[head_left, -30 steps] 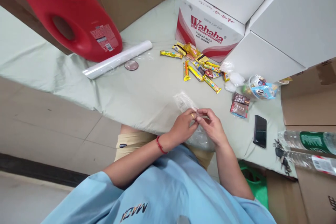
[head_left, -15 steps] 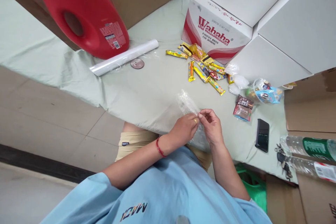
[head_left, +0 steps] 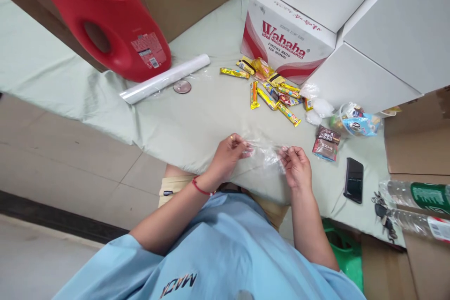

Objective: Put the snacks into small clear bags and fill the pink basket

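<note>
A clear plastic bag is stretched between my two hands, just over the front edge of the table. My left hand pinches one side of it, with the ring finger and red bracelet showing. The other side is gripped by the fingertips of my right hand. Beyond the bag lies a loose pile of yellow-wrapped snacks. To the right of my right hand are two brown snack packets.
A roll of clear film lies beside a red jug at the left. A Wahaha carton stands behind the snacks. At the right are a phone, keys, two plastic bottles and a bag of snacks.
My hands have moved apart, the left one leftward and the right one rightward. The plastic bag, bunched between them before, is now spread across the gap.
</note>
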Tool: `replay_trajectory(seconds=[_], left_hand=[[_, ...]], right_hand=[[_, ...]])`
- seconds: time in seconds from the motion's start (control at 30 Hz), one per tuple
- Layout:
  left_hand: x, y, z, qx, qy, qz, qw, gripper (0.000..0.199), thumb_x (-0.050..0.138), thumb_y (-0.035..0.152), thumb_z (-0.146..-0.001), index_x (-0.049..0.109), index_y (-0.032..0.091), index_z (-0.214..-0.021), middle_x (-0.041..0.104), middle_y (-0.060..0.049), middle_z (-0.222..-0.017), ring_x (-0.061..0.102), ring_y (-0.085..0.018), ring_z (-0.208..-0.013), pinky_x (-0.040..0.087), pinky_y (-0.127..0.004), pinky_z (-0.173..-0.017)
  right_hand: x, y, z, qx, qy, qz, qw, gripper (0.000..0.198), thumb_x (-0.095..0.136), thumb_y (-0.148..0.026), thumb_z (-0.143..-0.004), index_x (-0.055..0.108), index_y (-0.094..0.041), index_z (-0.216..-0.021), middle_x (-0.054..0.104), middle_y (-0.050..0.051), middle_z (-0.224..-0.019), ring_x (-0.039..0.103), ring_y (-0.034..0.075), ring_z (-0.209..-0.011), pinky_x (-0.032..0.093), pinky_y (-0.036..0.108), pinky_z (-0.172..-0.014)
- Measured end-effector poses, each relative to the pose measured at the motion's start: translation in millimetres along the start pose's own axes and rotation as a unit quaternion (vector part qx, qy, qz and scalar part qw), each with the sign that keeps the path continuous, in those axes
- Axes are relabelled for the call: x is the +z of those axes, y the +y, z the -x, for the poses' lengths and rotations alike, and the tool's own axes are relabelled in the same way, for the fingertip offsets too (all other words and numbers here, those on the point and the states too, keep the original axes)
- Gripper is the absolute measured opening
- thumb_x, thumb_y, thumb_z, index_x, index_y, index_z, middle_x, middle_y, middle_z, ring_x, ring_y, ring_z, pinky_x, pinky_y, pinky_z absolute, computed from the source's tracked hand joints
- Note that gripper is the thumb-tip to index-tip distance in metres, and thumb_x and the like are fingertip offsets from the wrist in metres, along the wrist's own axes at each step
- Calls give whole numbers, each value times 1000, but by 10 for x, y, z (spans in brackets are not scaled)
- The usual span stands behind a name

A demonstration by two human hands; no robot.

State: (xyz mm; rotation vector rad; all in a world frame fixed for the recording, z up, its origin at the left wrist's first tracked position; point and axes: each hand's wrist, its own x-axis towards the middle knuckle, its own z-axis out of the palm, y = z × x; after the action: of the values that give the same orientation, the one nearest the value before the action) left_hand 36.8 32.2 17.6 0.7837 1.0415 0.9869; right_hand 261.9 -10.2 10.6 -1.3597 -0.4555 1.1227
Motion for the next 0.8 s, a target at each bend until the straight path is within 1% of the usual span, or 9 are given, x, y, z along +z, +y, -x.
replay_trajectory(seconds=[0.1,0.2,0.3,0.4,0.5,0.6,0.7,0.73,0.8], left_hand=[[-150,104,-113,-2,52,34,998,34,79,39,-79,52,21,-88,69,3,-81,69,-10,-63,55,-21,-58],[-343,224,-175,13,60,12,998,35,79,40,-80,50,23,-89,64,6,-72,55,-7,-45,36,-17,-40],[-561,322,-204,-25,12,-53,998,33,79,41,-80,52,23,-90,58,8,-62,47,-7,-38,26,-19,-37],[-760,360,-216,-41,-15,-183,982,27,76,41,-81,57,22,-88,54,8,-53,45,-9,-38,28,-21,-41],[-882,337,-215,-24,-9,-331,943,19,67,40,-86,63,22,-89,54,6,-50,49,-13,-45,37,-25,-51],[-905,311,-191,24,45,-417,907,20,62,39,-89,65,20,-97,68,-1,-77,60,-17,-60,49,-32,-65],[-844,331,-149,156,172,-494,838,29,64,31,-87,65,18,-113,67,-12,-115,66,-23,-85,55,-42,-85],[-811,343,-136,212,185,-519,807,31,63,28,-88,65,17,-117,66,-14,-121,67,-26,-95,55,-45,-91],[-736,352,-125,309,120,-565,756,26,58,24,-93,67,19,-117,67,-14,-124,64,-30,-114,51,-49,-102]], right_hand=[[-160,-27,-86,22,23,-32,999,49,101,-43,-61,62,-24,-84,75,-3,-80,75,15,-77,63,25,-67],[-297,-56,-134,48,44,-52,997,49,101,-37,-59,61,-23,-83,74,-4,-76,70,10,-64,60,19,-58],[-387,-81,-150,71,43,-41,996,50,101,-36,-57,60,-22,-84,73,-6,-74,55,3,-48,44,11,-42],[-400,-75,-141,58,23,12,998,54,100,-43,-56,58,-22,-84,75,-3,-74,46,2,-42,33,11,-35],[-335,-48,-116,13,29,68,997,60,97,-56,-59,55,-23,-85,77,0,-74,45,3,-39,30,13,-34],[-240,-38,-83,1,30,87,996,64,88,-71,-67,52,-24,-93,79,2,-76,48,6,-40,30,15,-36],[-175,-41,-57,16,-5,104,994,70,87,-72,-67,52,-25,-105,79,2,-78,47,6,-41,28,16,-37],[-166,-39,-52,21,-18,115,993,72,91,-67,-65,53,-25,-110,78,0,-76,43,6,-40,26,16,-37],[-171,-26,-53,29,-38,139,989,78,95,-56,-60,52,-25,-118,75,-3,-71,36,5,-39,21,17,-37]])
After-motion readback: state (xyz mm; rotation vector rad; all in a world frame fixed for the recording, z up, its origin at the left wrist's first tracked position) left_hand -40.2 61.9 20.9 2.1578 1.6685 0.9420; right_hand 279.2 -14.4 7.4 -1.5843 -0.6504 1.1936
